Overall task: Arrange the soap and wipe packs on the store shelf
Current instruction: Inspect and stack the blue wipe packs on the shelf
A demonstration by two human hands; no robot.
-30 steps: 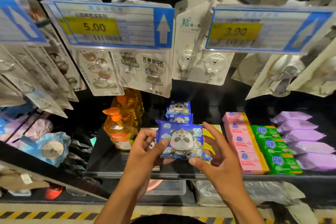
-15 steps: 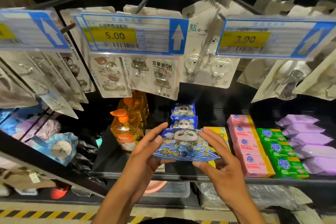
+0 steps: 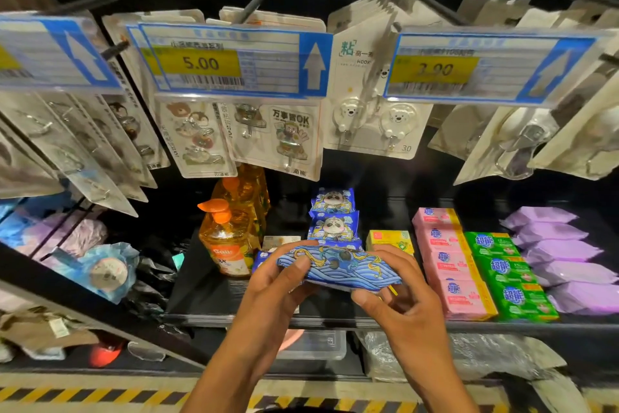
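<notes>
A blue panda wipe pack [image 3: 338, 268] hangs tilted nearly flat above the front of the black shelf [image 3: 207, 295]. My left hand [image 3: 278, 292] grips its left end, thumb on top. My right hand [image 3: 402, 298] pinches its right end from below. Two more panda wipe packs [image 3: 333, 215] lie in a row behind it. A yellow soap box [image 3: 390, 240] sits to their right, then a row of pink soap packs [image 3: 449, 265], green soap packs [image 3: 505, 275] and purple wipe packs [image 3: 562, 255].
Orange pump bottles [image 3: 231, 235] stand left of the panda row. Hook cards [image 3: 274, 138] and price tags [image 3: 231, 61] hang from pegs overhead. Bagged goods [image 3: 104, 268] fill the left shelf. A clear bin [image 3: 318, 344] and a plastic bag [image 3: 469, 359] sit below.
The held pack has tipped from facing me upright to lying nearly flat, and it has moved slightly forward toward the panda row. Both hands kept their hold.
</notes>
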